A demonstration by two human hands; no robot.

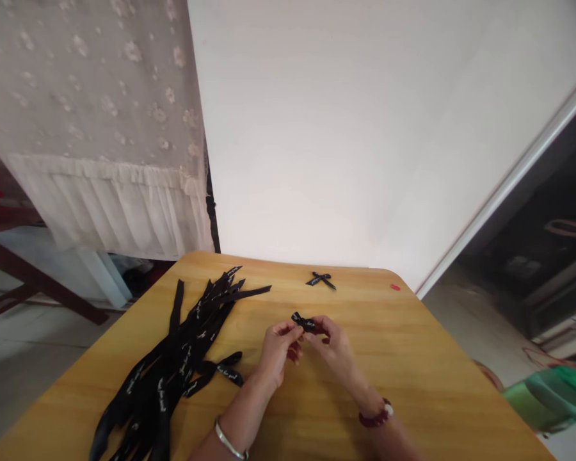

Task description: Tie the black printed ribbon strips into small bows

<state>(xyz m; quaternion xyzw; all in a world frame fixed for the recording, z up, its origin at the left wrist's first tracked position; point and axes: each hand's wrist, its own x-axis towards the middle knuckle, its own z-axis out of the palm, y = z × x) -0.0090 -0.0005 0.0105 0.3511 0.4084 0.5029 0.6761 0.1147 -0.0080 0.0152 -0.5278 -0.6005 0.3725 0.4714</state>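
Observation:
A small black ribbon bow [303, 321] with white lettering is held just above the table, between the fingertips of both my hands. My left hand [279, 346] pinches it from the left, thumb on the near side. From the right, my right hand [332, 346] grips its other end with thumb and fingers. The bow's lower part is hidden by my fingers. Farther back on the table lies a tied black bow [321, 279] with two loose tails. A pile of black printed ribbon strips [185, 358] spreads to the left of my hands.
The wooden table [413, 384] stands against a white panel [326, 128]. A small red object [395, 287] lies near its back right corner. Another looped ribbon [228, 370] is at the pile's right edge. A green container [552, 397] stands beyond the right edge; a lace curtain [100, 115] hangs at left.

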